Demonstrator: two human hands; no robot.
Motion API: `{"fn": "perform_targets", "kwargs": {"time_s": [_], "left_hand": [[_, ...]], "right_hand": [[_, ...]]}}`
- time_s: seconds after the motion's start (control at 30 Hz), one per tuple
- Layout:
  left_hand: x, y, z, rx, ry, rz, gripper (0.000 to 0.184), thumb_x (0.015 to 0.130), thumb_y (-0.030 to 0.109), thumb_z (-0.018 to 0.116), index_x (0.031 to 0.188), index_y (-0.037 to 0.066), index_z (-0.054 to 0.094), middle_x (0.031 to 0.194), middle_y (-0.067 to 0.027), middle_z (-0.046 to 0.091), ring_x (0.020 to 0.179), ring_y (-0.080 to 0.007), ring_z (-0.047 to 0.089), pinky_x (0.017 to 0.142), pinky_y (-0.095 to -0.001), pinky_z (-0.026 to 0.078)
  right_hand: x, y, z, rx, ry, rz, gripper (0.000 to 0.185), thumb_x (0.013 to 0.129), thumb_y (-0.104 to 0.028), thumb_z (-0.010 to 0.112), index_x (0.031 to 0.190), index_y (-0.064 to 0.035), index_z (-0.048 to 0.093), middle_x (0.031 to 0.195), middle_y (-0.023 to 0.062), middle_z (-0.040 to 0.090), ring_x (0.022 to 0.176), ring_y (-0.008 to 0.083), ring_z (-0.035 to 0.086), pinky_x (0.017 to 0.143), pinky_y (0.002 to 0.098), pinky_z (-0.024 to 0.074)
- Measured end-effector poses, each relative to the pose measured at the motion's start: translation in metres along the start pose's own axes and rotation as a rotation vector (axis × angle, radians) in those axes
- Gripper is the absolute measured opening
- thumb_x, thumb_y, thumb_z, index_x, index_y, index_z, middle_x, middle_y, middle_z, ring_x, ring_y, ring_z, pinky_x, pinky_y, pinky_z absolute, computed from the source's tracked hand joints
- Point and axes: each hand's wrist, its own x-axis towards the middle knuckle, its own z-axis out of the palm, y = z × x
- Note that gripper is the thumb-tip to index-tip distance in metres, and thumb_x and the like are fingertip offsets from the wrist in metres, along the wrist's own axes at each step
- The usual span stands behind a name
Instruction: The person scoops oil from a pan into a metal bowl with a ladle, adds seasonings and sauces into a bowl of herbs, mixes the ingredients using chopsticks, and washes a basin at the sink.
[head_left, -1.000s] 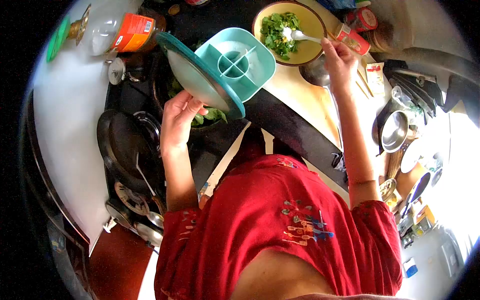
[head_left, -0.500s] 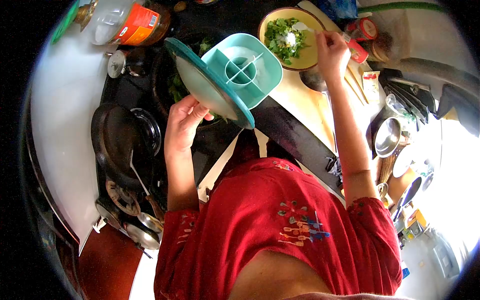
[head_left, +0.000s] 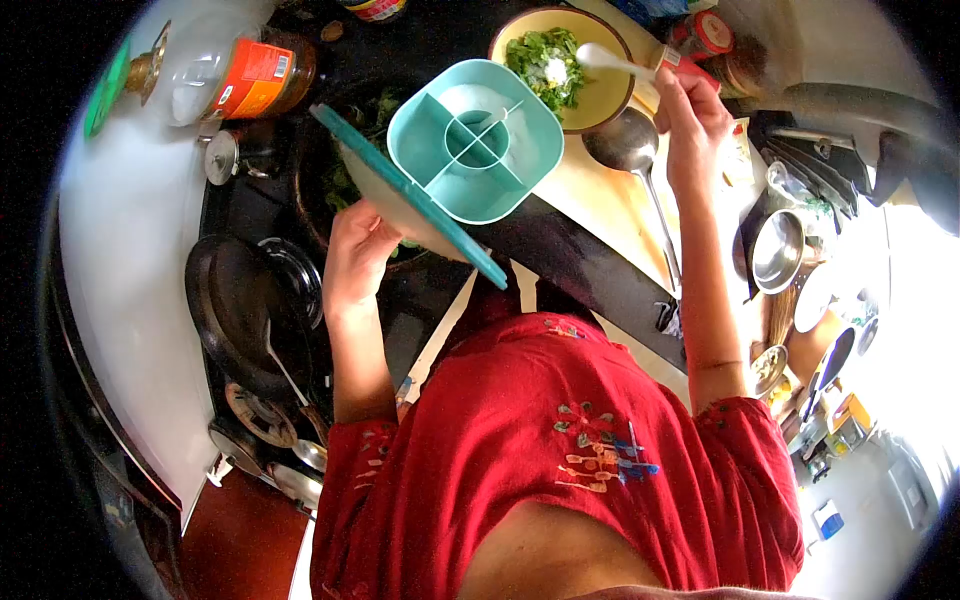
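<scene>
My left hand (head_left: 358,250) grips the teal-rimmed lid (head_left: 415,205) and keeps it tilted beside a teal condiment box (head_left: 475,198). Dividers and a round middle split the box, and white granules lie in some compartments. In my right hand (head_left: 695,118) is a white spoon (head_left: 610,60), pinched by its handle, with its bowl over the yellow bowl (head_left: 612,85). Chopped green leaves (head_left: 535,50) fill part of that bowl, topped by a small heap of white powder (head_left: 557,70). What the spoon holds, if anything, I cannot make out.
A steel ladle (head_left: 622,145) lies on the pale board (head_left: 590,190) near my right hand. Behind the lid, a dark pan (head_left: 310,195) holds greens. A black frying pan (head_left: 235,310) and a large jar (head_left: 250,85) stand on the left. Red-capped jars (head_left: 705,35) are at upper right.
My right hand has drawn slightly right, and more of the spoon shows. The lid now leans more steeply, still in my left hand. The view has shifted a little.
</scene>
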Motion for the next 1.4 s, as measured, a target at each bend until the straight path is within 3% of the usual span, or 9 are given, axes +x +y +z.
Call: {"fn": "perform_targets", "kwargs": {"time_s": [0.1, 0.23, 0.4, 0.63, 0.93, 1.03, 1.2, 1.37, 1.4], "left_hand": [[0.008, -0.008, -0.013, -0.129, -0.091, -0.187, 0.016, 0.085, 0.015, 0.059, 0.086, -0.001, 0.061, 0.079, -0.0015, 0.062, 0.074, -0.0073, 0.055, 0.067, -0.0219, 0.043], [0.012, 0.007, -0.013, -0.104, -0.125, -0.146, 0.015, 0.083, 0.014, 0.059, 0.086, -0.001, 0.06, 0.078, -0.0001, 0.06, 0.072, -0.0052, 0.053, 0.065, -0.0199, 0.042], [0.02, 0.016, -0.019, 0.005, -0.209, -0.107, 0.02, 0.084, 0.019, 0.059, 0.086, 0.0, 0.06, 0.073, 0.0015, 0.057, 0.067, -0.0027, 0.046, 0.058, -0.0179, 0.036], [0.028, 0.039, -0.009, 0.314, -0.278, -0.063, 0.02, 0.085, 0.012, 0.059, 0.097, -0.003, 0.06, 0.081, -0.0009, 0.058, 0.07, -0.0039, 0.051, 0.06, -0.018, 0.041], [0.012, 0.026, 0.008, 0.298, -0.227, -0.066, 0.027, 0.084, 0.017, 0.062, 0.104, -0.001, 0.06, 0.076, 0.002, 0.058, 0.067, -0.0029, 0.05, 0.06, -0.0189, 0.042], [0.009, 0.026, 0.007, 0.245, -0.207, -0.07, 0.028, 0.085, 0.022, 0.062, 0.101, -0.001, 0.061, 0.076, 0.0012, 0.059, 0.068, -0.0041, 0.051, 0.061, -0.02, 0.042], [-0.001, 0.002, -0.007, 0.115, -0.162, -0.087, 0.03, 0.084, 0.03, 0.062, 0.088, 0.0, 0.062, 0.08, -0.0019, 0.063, 0.073, -0.0057, 0.053, 0.065, -0.0202, 0.042], [0.001, -0.012, -0.007, -0.113, -0.095, -0.253, 0.033, 0.082, 0.032, 0.064, 0.087, 0.0, 0.062, 0.08, -0.0006, 0.063, 0.074, -0.0058, 0.054, 0.068, -0.0208, 0.042], [0.002, -0.011, -0.008, -0.08, -0.102, -0.231, 0.033, 0.082, 0.033, 0.064, 0.087, 0.0, 0.062, 0.08, -0.0004, 0.063, 0.074, -0.0059, 0.054, 0.068, -0.0208, 0.042]], "right_hand": [[-0.029, -0.023, -0.009, 0.066, -0.272, 0.078, 0.02, 0.082, -0.019, 0.064, 0.077, 0.0002, 0.063, 0.065, 0.0017, 0.057, 0.057, 0.0063, 0.048, 0.053, 0.0215, 0.0399], [-0.044, -0.028, 0.0, -0.255, -0.399, -0.399, 0.009, 0.075, -0.005, 0.069, 0.077, 0.0005, 0.062, 0.067, 0.0018, 0.056, 0.056, 0.0072, 0.049, 0.049, 0.0212, 0.0386], [-0.045, -0.031, 0.008, -0.373, -0.491, -0.502, 0.011, 0.077, -0.016, 0.067, 0.076, -0.0064, 0.061, 0.071, 0.0061, 0.056, 0.058, 0.022, 0.058, 0.053, 0.0315, 0.0474], [-0.047, -0.021, 0.017, -0.5, -0.581, -0.57, 0.011, 0.078, -0.013, 0.066, 0.08, -0.0041, 0.06, 0.072, 0.0076, 0.055, 0.062, 0.0214, 0.058, 0.055, 0.0309, 0.0464], [-0.047, -0.003, 0.004, -0.362, -0.501, -0.294, 0.013, 0.082, -0.011, 0.064, 0.083, 0.0012, 0.061, 0.071, 0.0019, 0.057, 0.06, 0.0057, 0.051, 0.054, 0.0217, 0.0425], [-0.046, -0.002, 0.001, -0.316, -0.44, -0.031, 0.019, 0.079, -0.02, 0.066, 0.081, -0.0009, 0.063, 0.065, 0.0063, 0.057, 0.057, 0.0122, 0.054, 0.056, 0.0259, 0.0444], [-0.049, -0.016, -0.006, -0.096, -0.452, 0.333, 0.021, 0.081, -0.023, 0.065, 0.081, -0.0024, 0.063, 0.065, 0.0034, 0.059, 0.056, 0.0073, 0.05, 0.054, 0.024, 0.0425], [-0.064, -0.018, 0.002, -0.308, -0.393, -0.399, 0.012, 0.074, -0.012, 0.069, 0.072, -0.004, 0.06, 0.067, 0.0085, 0.055, 0.054, 0.0177, 0.056, 0.049, 0.028, 0.0448], [-0.066, -0.019, 0.001, -0.353, -0.394, -0.471, 0.011, 0.074, -0.008, 0.069, 0.072, -0.0031, 0.06, 0.066, 0.0057, 0.055, 0.054, 0.0128, 0.054, 0.048, 0.0244, 0.043]]}}
